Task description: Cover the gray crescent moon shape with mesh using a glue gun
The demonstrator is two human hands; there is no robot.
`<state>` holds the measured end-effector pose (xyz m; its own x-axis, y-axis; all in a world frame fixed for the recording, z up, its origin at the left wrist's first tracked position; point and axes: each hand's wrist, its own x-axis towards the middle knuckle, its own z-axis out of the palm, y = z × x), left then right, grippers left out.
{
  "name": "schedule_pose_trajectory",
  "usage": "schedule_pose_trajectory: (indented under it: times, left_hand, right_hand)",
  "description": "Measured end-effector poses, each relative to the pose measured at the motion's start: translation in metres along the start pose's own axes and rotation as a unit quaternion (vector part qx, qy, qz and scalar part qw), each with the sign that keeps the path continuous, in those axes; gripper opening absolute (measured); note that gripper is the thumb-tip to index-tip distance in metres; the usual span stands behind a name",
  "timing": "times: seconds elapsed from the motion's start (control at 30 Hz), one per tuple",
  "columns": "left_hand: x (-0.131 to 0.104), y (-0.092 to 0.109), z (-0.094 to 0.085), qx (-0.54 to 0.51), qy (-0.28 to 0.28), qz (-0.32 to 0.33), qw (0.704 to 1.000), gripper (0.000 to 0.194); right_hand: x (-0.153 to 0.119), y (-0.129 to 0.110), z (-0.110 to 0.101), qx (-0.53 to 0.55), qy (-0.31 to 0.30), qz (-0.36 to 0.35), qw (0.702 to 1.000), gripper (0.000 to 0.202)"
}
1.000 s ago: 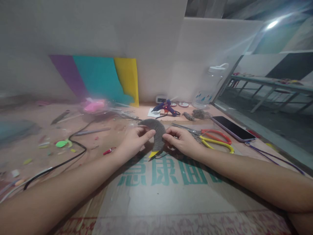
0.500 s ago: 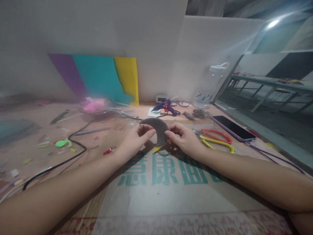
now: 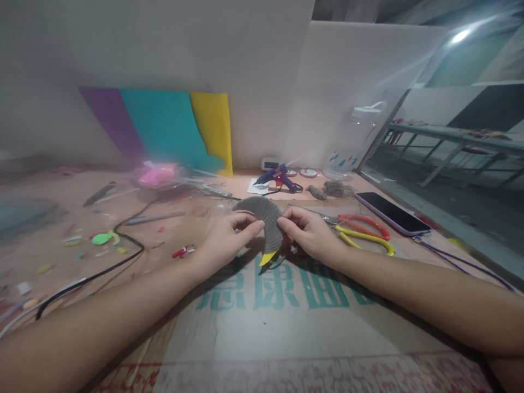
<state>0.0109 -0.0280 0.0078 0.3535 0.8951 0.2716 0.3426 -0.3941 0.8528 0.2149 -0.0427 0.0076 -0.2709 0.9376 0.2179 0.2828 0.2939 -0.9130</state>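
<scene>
A grey, finely ribbed crescent-shaped piece [image 3: 268, 215] with a yellow pointed tip is raised a little above the table, its tip toward me. My left hand [image 3: 233, 232] pinches its inner left edge between thumb and fingers. On the outer right edge, my right hand [image 3: 305, 229] has thumb and forefinger closed on it. A thin dark loop shows just under the yellow tip; what it belongs to I cannot make out. Close to my right hand lie pliers [image 3: 364, 232] with one red and one yellow handle.
A blue glue gun [image 3: 278, 177] with a lit red light stands behind the crescent, near a small digital clock [image 3: 270, 164]. Rightward are a clear bottle [image 3: 352, 144] and a phone [image 3: 391, 213]. A black cable [image 3: 135, 243] and scattered scraps lie left, before a colour-striped sheet [image 3: 164, 128].
The crescent has tilted so that more of its ribbed face and its whole yellow tip show. Both hands keep their pinch and have barely shifted.
</scene>
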Motion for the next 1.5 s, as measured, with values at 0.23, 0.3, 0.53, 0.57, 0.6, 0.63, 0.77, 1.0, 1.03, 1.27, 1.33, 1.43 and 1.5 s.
schedule_pose_trajectory:
  times: [0.23,0.3,0.53,0.57,0.6,0.63,0.77,1.0,1.03,1.27,1.33,1.43,1.5]
  left_hand:
    - [0.001,-0.002,0.001,-0.012,-0.006,-0.010,1.000,0.033]
    - [0.001,-0.004,0.002,-0.029,0.009,-0.027,0.999,0.032]
    - [-0.002,-0.002,0.002,-0.101,-0.026,-0.019,0.994,0.034]
    - [-0.003,-0.001,0.003,-0.107,-0.039,-0.001,0.993,0.035]
    - [-0.003,0.000,0.003,-0.110,-0.046,0.018,0.993,0.037]
    - [-0.004,0.000,0.003,-0.110,-0.046,0.034,0.992,0.038]
    - [-0.002,-0.001,0.006,-0.100,-0.015,0.017,0.995,0.032]
    - [0.008,-0.009,0.002,-0.159,0.055,-0.079,0.983,0.029]
    - [0.009,-0.010,0.001,-0.167,0.060,-0.081,0.981,0.029]
    - [0.011,-0.014,0.000,-0.205,0.064,-0.067,0.974,0.026]
    - [0.011,-0.014,0.000,-0.205,0.060,-0.062,0.975,0.028]
    - [0.011,-0.014,0.000,-0.196,0.055,-0.056,0.977,0.031]
    - [0.011,-0.014,0.000,-0.195,0.055,-0.059,0.978,0.034]
  right_hand:
    - [0.000,0.002,-0.001,0.000,0.000,-0.011,1.000,0.025]
    - [0.001,0.003,-0.001,-0.013,0.024,-0.035,0.999,0.023]
    - [-0.002,0.002,-0.002,-0.161,0.119,-0.211,0.957,0.009]
    - [-0.002,0.002,-0.003,-0.193,0.114,-0.238,0.945,0.007]
    - [-0.002,0.002,-0.003,-0.224,0.101,-0.266,0.932,0.007]
    - [-0.002,0.002,-0.004,-0.251,0.084,-0.297,0.917,0.005]
    - [-0.001,0.003,-0.003,-0.332,0.020,-0.380,0.863,0.010]
    - [-0.007,-0.015,-0.006,-0.370,0.002,-0.428,0.824,0.009]
    - [-0.007,-0.021,-0.010,-0.364,0.010,-0.418,0.832,0.007]
    - [0.012,-0.051,-0.047,-0.325,0.080,-0.161,0.928,0.023]
    - [0.018,-0.050,-0.053,-0.314,0.045,-0.104,0.943,0.021]
    - [0.023,-0.043,-0.058,-0.332,-0.015,-0.063,0.941,0.021]
    - [0.026,-0.040,-0.062,-0.370,-0.036,-0.044,0.927,0.025]
